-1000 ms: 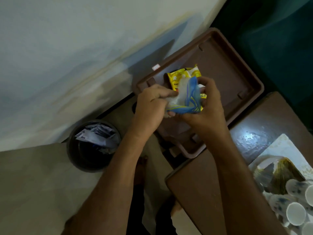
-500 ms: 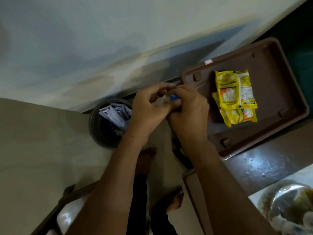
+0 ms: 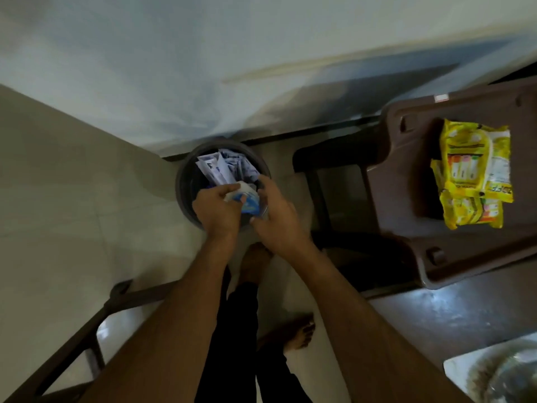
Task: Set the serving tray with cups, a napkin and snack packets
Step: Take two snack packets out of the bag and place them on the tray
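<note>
A brown serving tray (image 3: 406, 175) lies at the right, with yellow snack packets (image 3: 473, 173) stacked in it. My left hand (image 3: 216, 212) grips a crumpled white and blue wrapper (image 3: 247, 200) over a dark round bin (image 3: 186, 181) on the floor. My right hand (image 3: 276, 216) is beside it, fingers spread and touching the wrapper's right side. No cups or napkin show in this view.
The bin holds several white and blue wrappers (image 3: 220, 167). A dark table top (image 3: 453, 321) runs under the tray at the lower right, with a clear bag (image 3: 499, 373) at its corner. My bare feet (image 3: 299, 333) stand on the pale floor. A dark frame (image 3: 96, 330) sits lower left.
Both hands moved left from above the tray to over the bin, carrying the wrapper. The view swung left, so the tray and packets now sit at the right edge.
</note>
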Tool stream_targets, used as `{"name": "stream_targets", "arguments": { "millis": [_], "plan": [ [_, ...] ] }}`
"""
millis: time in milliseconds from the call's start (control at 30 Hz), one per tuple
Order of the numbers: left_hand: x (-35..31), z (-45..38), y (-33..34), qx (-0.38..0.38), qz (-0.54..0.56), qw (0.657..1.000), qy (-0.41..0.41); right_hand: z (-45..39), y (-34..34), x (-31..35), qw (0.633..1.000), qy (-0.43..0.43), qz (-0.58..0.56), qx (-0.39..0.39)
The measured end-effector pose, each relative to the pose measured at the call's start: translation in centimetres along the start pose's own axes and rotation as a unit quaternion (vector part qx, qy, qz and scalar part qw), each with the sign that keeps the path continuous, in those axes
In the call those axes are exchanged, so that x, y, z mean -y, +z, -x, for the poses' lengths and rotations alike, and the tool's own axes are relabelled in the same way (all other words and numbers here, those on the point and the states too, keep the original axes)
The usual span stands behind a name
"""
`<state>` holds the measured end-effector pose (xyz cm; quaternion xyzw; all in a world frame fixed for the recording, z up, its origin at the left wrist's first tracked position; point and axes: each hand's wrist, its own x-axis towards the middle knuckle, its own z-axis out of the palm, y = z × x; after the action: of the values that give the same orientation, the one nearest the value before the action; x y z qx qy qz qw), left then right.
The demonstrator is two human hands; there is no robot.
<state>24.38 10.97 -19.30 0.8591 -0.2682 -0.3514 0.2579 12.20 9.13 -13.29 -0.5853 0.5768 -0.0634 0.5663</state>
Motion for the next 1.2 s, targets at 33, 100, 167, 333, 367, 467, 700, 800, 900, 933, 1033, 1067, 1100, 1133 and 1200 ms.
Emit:
{"name": "stream_targets", "arguments": {
  "millis": [33,100,167,333,367,467,700,800,900,933,1033,1067,1100,1133,1200],
  "plan": [
    [0.6,-0.2,0.2,0.005,-0.001,1.000,0.002,-0.2,0.4,-0.5,1.000,0.007,-0.005,0.006],
    [1.2,-0.8,0.5,0.016,-0.009,1.000,0.007,-1.2,1.2,-1.8,1.000,0.012,-0.019,0.015],
    [1.7,-1.4,0.9,0.036,-0.021,0.999,0.007,-2.6,2.1,-3.0,0.999,0.017,-0.037,0.022],
    [3.2,-3.0,1.3,0.076,-0.036,0.996,-0.023,-4.6,4.0,-5.7,0.998,0.027,-0.052,0.036],
    [3.4,-3.1,1.2,0.072,-0.040,0.996,-0.035,-4.7,4.2,-6.2,0.997,0.028,-0.051,0.042],
    [2.8,-2.4,1.1,0.066,-0.046,0.996,-0.023,-4.2,3.7,-6.0,0.997,0.041,-0.046,0.051],
    [-3.5,1.1,1.6,0.060,-0.070,0.982,0.165,0.3,-2.7,-1.2,1.000,0.017,-0.004,-0.001],
    [-7.3,2.9,1.4,0.052,-0.082,0.958,0.270,2.3,-6.3,0.5,0.996,-0.035,0.034,-0.077],
    [-11.6,5.7,1.0,0.048,-0.098,0.927,0.359,4.1,-9.5,1.0,0.979,-0.084,0.090,-0.161],
    [-13.1,6.9,1.1,0.052,-0.100,0.917,0.383,4.8,-10.8,1.0,0.969,-0.104,0.100,-0.199],
    [-17.0,10.1,2.0,0.069,-0.084,0.893,0.436,6.7,-14.2,0.6,0.931,-0.145,0.094,-0.323],
    [-18.2,10.9,2.7,0.076,-0.079,0.886,0.450,7.3,-15.3,0.1,0.920,-0.145,0.088,-0.354],
    [-19.3,11.8,3.6,0.083,-0.074,0.880,0.462,8.1,-16.4,-0.7,0.910,-0.139,0.086,-0.381],
    [-20.3,12.6,4.6,0.091,-0.069,0.874,0.472,8.8,-17.5,-1.5,0.902,-0.125,0.086,-0.403],
    [-21.9,14.0,6.7,0.110,-0.057,0.866,0.484,9.8,-19.4,-3.4,0.892,-0.084,0.092,-0.434]
  ]
}}
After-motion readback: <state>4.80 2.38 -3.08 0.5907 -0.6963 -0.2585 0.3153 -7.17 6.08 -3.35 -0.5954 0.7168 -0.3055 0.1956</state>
